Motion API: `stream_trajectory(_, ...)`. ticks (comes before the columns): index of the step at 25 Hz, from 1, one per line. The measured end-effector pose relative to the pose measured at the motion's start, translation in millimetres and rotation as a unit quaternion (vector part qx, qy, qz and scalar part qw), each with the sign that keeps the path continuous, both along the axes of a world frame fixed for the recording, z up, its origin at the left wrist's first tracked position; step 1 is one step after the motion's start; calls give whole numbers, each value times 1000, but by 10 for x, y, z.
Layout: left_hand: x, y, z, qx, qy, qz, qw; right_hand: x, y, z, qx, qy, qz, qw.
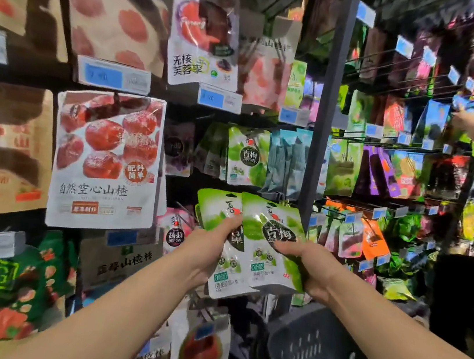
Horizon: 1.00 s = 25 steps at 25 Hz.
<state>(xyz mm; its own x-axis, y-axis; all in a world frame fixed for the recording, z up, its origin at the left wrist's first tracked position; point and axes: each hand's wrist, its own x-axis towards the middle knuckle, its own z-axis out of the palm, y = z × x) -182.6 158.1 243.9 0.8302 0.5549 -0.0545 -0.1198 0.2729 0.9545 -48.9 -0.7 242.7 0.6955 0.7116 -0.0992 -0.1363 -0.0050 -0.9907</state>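
Gripped upright and overlapping, long axes near vertical, just below the hanging green pouches (246, 156): rear green plum pouch (214, 206) in curled fingers of the left hand (204, 254), front green plum pouch (269, 223) in those of the right hand (311, 269), nearer the basket (313, 342).

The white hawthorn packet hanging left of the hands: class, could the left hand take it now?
Probably not freely: the left hand grips a green packet, though the way to the hawthorn packet looks open.

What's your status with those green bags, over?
Left grip holds left green pouch, right grip holds right green pouch. Both held before the rack. Dark basket below, nothing between.
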Motion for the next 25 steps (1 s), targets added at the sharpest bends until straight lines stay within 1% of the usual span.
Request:
stream_trajectory(2, 161, 6, 106, 50, 36, -4, 998, 221, 115, -13, 9, 4, -1, 1000)
stream_trajectory(3, 209, 15, 170, 100, 76, -2, 992, 308, 168, -11, 12, 6, 2, 1000)
stream_trajectory(5, 322, 113, 264, 202, 154, 0, 967, 499, 263, -12, 19, 16, 9, 1000)
stream_trajectory(6, 372, 185, 305, 237, 171, -11, 956, 582, 314, 9, 24, 23, 15, 999)
stream_trajectory(7, 417, 277, 344, 238, 152, -43, 958, 658, 363, 40, 29, 29, 20, 999)
stream_trajectory(9, 423, 353, 399, 220, 74, -45, 972, 816, 464, 133, 39, 26, 31, 998)
stream_trajectory(11, 478, 437, 393, 222, 30, -50, 973, 927, 552, 249, 48, 19, 42, 998)
stream_trajectory(12, 509, 451, 376, 218, 9, -33, 975, 985, 601, 299, 52, 15, 48, 997)
stream_trajectory(14, 638, 490, 369, 194, -25, 45, 980, 1086, 682, 401, 57, -2, 58, 997)
stream_trajectory(16, 747, 519, 383, 221, -31, 129, 966, 1206, 765, 496, 60, -31, 57, 996)
stream_trajectory(18, 839, 547, 382, 281, -43, 182, 941, 1336, 809, 578, 71, -85, 40, 993)
stream_trajectory(20, 912, 542, 395, 318, -64, 203, 924, 1448, 821, 665, 90, -174, 8, 981)
stream_trajectory(22, 970, 527, 411, 325, -77, 218, 917, 1518, 830, 743, 108, -262, -49, 958)
stream_trajectory(23, 984, 519, 434, 325, -79, 232, 913, 1551, 850, 779, 125, -284, -80, 947)
stream_trajectory(25, 1005, 566, 439, 325, -79, 251, 908, 1605, 904, 829, 162, -285, -137, 935)
